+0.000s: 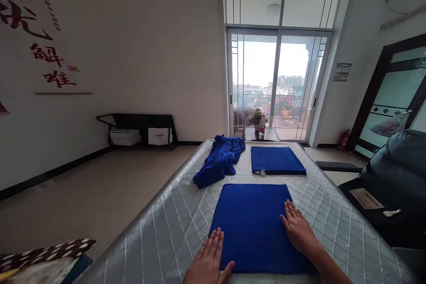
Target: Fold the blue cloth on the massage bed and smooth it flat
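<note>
A blue cloth, folded into a flat rectangle, lies close in front of me on the silver quilted table cover. My left hand rests at its near left edge, fingers stretched out and the thumb apart. On the right edge my right hand lies flat, fingers extended together, thumb out over the cloth. Neither hand grips anything. Beyond is a second folded blue cloth with a small white tag at its near edge. To its left sits a crumpled blue garment, perhaps trousers.
A black leather-like chair stands at the right, with a brown card on its seat. Past the table's far end, a small table holds a bottle and a potted plant. A black rack stands against the wall.
</note>
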`<state>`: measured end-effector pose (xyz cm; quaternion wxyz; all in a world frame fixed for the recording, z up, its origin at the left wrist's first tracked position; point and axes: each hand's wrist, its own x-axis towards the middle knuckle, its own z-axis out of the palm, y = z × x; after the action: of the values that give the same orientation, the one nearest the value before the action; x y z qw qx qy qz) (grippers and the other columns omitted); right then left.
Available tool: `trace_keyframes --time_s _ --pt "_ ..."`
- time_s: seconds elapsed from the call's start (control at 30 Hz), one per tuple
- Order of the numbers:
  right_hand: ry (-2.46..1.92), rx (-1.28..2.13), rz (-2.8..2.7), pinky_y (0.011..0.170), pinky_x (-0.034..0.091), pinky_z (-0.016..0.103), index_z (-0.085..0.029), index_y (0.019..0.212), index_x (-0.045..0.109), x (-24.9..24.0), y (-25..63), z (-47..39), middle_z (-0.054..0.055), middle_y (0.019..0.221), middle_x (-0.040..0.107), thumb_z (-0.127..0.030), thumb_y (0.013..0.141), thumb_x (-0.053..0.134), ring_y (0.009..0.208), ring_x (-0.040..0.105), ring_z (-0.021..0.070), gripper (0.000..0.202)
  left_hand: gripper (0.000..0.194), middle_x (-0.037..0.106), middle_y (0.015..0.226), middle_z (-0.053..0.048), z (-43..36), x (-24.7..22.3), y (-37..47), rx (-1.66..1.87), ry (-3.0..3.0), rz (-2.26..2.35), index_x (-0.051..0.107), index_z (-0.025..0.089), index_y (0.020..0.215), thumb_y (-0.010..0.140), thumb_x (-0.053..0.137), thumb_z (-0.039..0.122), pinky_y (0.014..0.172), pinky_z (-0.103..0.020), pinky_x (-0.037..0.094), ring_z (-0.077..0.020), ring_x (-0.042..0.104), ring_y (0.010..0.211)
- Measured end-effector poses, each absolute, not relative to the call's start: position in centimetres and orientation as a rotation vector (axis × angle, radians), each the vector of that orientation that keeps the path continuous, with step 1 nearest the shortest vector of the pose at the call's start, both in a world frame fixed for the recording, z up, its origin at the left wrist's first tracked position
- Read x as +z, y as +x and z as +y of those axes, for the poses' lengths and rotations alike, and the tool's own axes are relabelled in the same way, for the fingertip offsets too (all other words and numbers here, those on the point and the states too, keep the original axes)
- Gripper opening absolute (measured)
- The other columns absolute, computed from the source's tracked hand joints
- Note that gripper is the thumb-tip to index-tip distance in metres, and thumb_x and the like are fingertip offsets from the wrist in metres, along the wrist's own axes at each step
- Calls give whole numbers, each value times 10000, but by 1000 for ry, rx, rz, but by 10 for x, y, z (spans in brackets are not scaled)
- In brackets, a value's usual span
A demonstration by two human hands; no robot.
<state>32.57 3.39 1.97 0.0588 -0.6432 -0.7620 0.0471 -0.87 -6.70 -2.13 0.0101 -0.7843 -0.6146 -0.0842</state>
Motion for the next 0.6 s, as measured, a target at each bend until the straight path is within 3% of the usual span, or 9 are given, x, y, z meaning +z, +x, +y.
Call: trace_keyframes --time_s 0.13,0.27,0.43,0.6 --pt "-1916 136 -2265 1227 96 384 -61 1549 150 4 331 35 85 1634 98 -500 995 100 1502 53 179 709 795 364 1552 -133 -56 12 32 -262 -2527 -1865 380 122 1497 949 283 688 1141 -456 369 -320 372 1423" --pt "-1930 112 -2291 1222 120 399 -55 1543 187 3 332 35 110 1629 141 -442 996 143 1501 79 199 671 730 290 1595 -95 -32 40 108 -389 -2840 -1577 298 156 1538 991 211 631 1203 -396 276 -240 278 1471" --pt "-1903 70 -2329 1216 151 404 -63 1533 253 3 334 35 122 1619 166 -343 983 210 1498 109 203 618 728 256 1613 -108 4 32 168 -494 -2906 -1482 273 114 1544 1009 141 589 1229 -401 212 -224 163 1503" --pt "-1900 108 -2277 1216 151 396 -47 1535 222 4 334 33 122 1614 184 -369 989 190 1497 123 198 635 740 239 1617 -118 22 16 147 -444 -2788 -1635 260 99 1546 1007 114 583 1231 -428 205 -234 157 1503"
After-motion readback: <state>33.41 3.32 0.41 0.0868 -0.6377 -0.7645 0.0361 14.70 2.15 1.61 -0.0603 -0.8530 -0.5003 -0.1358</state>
